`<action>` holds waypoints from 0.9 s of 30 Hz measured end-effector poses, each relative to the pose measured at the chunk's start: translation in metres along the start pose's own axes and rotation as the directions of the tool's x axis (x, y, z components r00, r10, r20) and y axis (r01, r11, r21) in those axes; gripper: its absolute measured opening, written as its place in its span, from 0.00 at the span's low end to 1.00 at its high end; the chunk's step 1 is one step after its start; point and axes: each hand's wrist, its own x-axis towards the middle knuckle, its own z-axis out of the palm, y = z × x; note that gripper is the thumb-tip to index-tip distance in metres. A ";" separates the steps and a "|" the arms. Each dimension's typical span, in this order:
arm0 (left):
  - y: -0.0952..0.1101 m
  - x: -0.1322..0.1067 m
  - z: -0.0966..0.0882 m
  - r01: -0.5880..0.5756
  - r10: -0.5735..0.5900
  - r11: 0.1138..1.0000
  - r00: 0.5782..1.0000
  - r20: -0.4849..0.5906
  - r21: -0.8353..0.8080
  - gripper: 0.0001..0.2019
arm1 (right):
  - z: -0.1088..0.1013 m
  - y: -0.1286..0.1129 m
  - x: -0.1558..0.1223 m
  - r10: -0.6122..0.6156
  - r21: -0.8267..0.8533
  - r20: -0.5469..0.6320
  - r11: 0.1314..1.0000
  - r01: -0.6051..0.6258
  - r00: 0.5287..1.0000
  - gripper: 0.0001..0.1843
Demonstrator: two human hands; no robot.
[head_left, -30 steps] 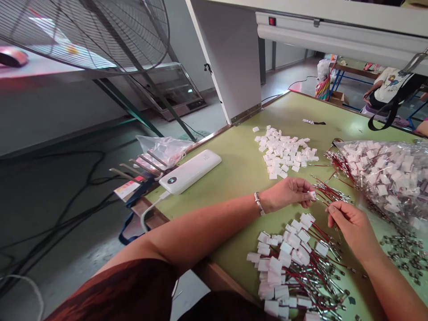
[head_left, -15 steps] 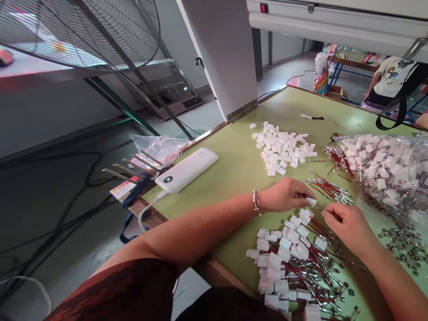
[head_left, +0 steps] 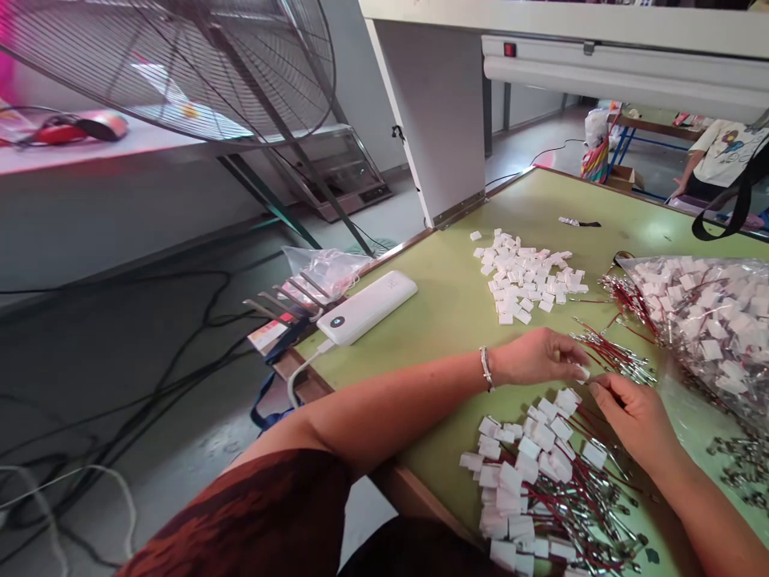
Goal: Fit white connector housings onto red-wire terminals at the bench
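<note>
My left hand (head_left: 537,357) pinches a small white plastic connector (head_left: 581,372) over the green table (head_left: 456,312). My right hand (head_left: 630,413) is closed in a pinch right beside it, fingertips at the connector, holding a thin red wire that is barely visible. Just below both hands lies a heap of assembled white connectors with red wires (head_left: 541,489). A bundle of loose red wires with metal ends (head_left: 613,353) lies just beyond my hands. A pile of bare white connectors (head_left: 525,276) sits farther back.
A clear bag of wired connectors (head_left: 702,320) fills the right side, loose metal terminals (head_left: 742,465) beside it. A white power bank (head_left: 366,307) with a cable lies near the table's left edge. A large fan (head_left: 180,64) stands left. Another person (head_left: 721,156) sits far right.
The two hands have drawn closer together, the right fingertips now meeting the connector in the left hand. The camera has shifted slightly, so the scene sits further right and lower.
</note>
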 end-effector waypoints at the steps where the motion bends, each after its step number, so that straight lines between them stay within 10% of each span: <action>1: 0.000 -0.001 -0.010 -0.034 0.044 0.985 0.997 -0.056 0.171 0.13 | 0.001 0.002 0.000 -0.013 -0.030 -0.020 0.999 0.013 1.000 0.14; 3: -0.003 -0.002 -0.031 0.017 0.087 0.868 0.979 -0.186 0.496 0.15 | 0.002 0.005 -0.001 -0.048 -0.093 -0.003 0.995 0.047 0.999 0.12; 7: -0.019 -0.003 -0.058 0.024 0.058 0.649 0.995 -0.081 0.760 0.07 | -0.001 0.006 0.001 -0.087 -0.099 0.159 0.990 0.104 0.983 0.13; 12: -0.030 0.001 -0.056 0.007 0.043 0.597 0.998 -0.041 0.802 0.06 | -0.002 0.016 0.012 -0.080 -0.457 -0.169 0.889 -0.006 0.982 0.13; 18: -0.031 0.001 -0.036 -0.025 0.063 0.615 0.998 -0.017 0.788 0.14 | 0.002 0.016 0.007 -0.083 -0.718 -0.059 0.696 0.015 0.995 0.10; 23: -0.027 0.003 -0.026 0.096 0.022 0.819 0.980 -0.198 0.566 0.10 | -0.004 0.001 0.007 -0.047 -0.728 -0.026 0.686 0.013 0.999 0.08; 27: -0.020 0.006 -0.027 0.283 -0.291 0.957 0.930 -0.223 -0.067 0.05 | -0.003 -0.011 0.027 -0.003 -0.694 0.096 0.717 0.069 0.995 0.04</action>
